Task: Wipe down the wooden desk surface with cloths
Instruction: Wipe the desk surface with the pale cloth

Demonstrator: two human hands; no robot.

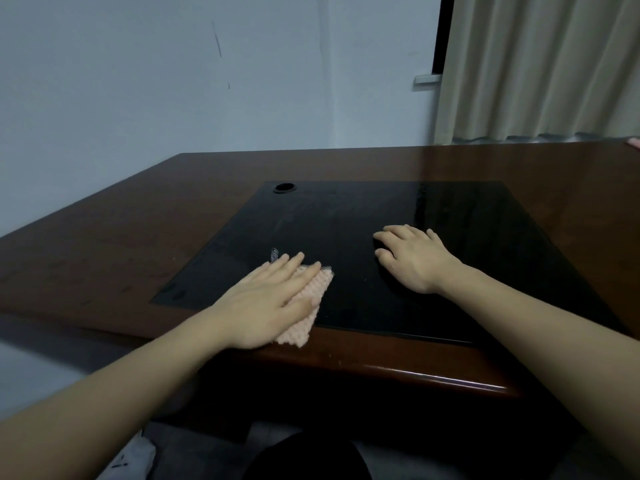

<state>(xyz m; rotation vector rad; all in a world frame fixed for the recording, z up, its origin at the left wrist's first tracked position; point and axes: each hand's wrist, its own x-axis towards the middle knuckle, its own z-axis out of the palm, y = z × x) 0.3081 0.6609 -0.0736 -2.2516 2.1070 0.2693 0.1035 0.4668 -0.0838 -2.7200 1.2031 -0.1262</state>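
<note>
A dark brown wooden desk (114, 258) has a glossy black inlay (363, 216) in its middle. My left hand (266, 303) lies flat, fingers spread, pressing a pink knitted cloth (308, 313) onto the inlay's near left part, where it meets the wood. The cloth sticks out under my fingers and to the right of my palm. My right hand (412, 258) rests palm down on the inlay further right, fingers slightly curled. A darker patch lies beneath it; I cannot tell whether it is a shadow or a dark cloth.
A round cable hole (284, 187) sits at the inlay's far left corner. A small pink thing (633, 143) lies at the desk's far right edge. Behind are a pale wall and a beige curtain (540, 67). The desk's rounded front edge (433, 375) is close to my body.
</note>
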